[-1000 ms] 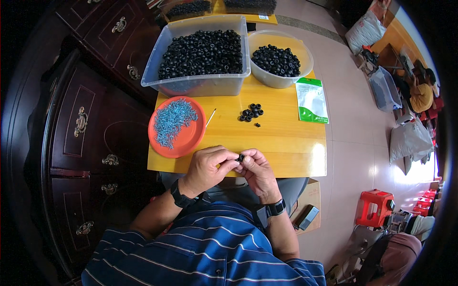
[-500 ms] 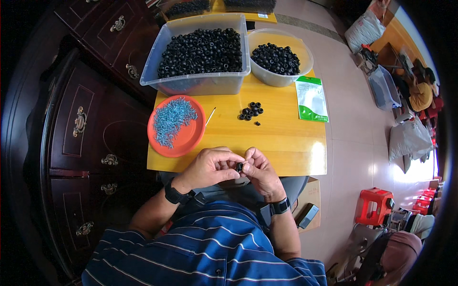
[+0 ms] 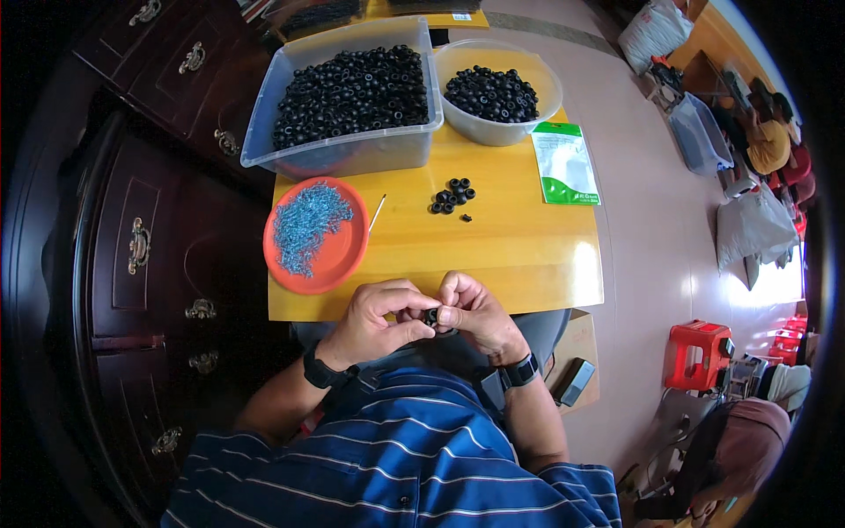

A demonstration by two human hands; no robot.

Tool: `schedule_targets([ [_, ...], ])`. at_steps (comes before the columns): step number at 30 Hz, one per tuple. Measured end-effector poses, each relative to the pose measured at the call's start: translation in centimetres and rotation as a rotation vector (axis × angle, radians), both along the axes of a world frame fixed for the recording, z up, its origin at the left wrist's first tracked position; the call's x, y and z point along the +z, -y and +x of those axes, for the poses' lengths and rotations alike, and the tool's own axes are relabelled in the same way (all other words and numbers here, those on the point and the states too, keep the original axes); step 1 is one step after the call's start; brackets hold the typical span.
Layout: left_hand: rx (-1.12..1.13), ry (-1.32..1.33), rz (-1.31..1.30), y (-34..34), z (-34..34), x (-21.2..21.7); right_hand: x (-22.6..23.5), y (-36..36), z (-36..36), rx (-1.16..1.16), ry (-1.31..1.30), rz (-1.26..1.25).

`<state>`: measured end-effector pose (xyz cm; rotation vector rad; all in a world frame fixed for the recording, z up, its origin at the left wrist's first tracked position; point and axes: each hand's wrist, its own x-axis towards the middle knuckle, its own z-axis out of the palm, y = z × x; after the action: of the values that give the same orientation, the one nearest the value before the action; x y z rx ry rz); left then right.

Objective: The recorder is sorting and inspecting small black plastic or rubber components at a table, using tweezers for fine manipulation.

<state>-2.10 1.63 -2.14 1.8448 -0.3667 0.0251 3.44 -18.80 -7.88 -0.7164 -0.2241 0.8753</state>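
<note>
Left hand (image 3: pixel 374 319) & right hand (image 3: pixel 476 314) meet at near edge of yellow surface (image 3: pixel 519 251), both pinching one small black ring (image 3: pixel 431 316) btwn fingertips. Orange plate (image 3: pixel 339 258) of blue bits just ahead, left.

Left hand (image 3: pixel 374 319) and right hand (image 3: pixel 473 315) pinching small black ring (image 3: pixel 431 316), yellow table (image 3: pixel 519 246) edge

A yellow wooden table (image 3: pixel 510 251) carries an orange plate (image 3: pixel 339 260) of small blue metal bits (image 3: pixel 304 224) — beside it lies a thin stick (image 3: pixel 377 212). Farther back stand 2 containers of black rings — a clear rectangular tub (image 3: pixel 352 150) and a round bowl (image 3: pixel 502 132). A green-and-white pouch (image 3: pixel 565 165) lies right; a red stool (image 3: pixel 695 355) stands on the floor.
</note>
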Motion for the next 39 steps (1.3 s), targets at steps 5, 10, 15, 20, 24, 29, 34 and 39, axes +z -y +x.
schedule_targets([
  [5,0.038,0.017,-0.011,0.5,-0.8,-0.3,0.7,0.3,0.2,0.045,0.044,-0.003],
  [10,0.08,-0.018,-0.053,0.6,-1.7,-0.6,1.2,0.2,0.3,0.068,0.1,-0.032],
  [15,0.091,-0.006,-0.087,0.6,-1.7,0.4,2.2,-0.2,0.1,0.073,0.106,-0.012],
  [20,0.133,-0.07,-0.015,0.5,-1.0,0.6,1.9,-1.0,0.1,-0.004,0.027,0.048],
  [24,0.091,0.018,0.02,0.2,-0.6,0.5,1.6,-0.4,0.3,0.029,0.094,-0.027],
  [29,0.02,0.079,0.067,-0.2,-0.6,1.4,3.0,-0.7,0.2,0.066,0.092,-0.037],
  [34,-0.003,0.125,0.091,-0.1,-0.8,1.2,1.3,-0.5,0.0,0.066,-0.006,0.062],
  [39,-0.001,0.116,0.093,-0.3,-1.2,1.3,1.2,-1.4,-0.8,0.066,-0.084,0.144],
])
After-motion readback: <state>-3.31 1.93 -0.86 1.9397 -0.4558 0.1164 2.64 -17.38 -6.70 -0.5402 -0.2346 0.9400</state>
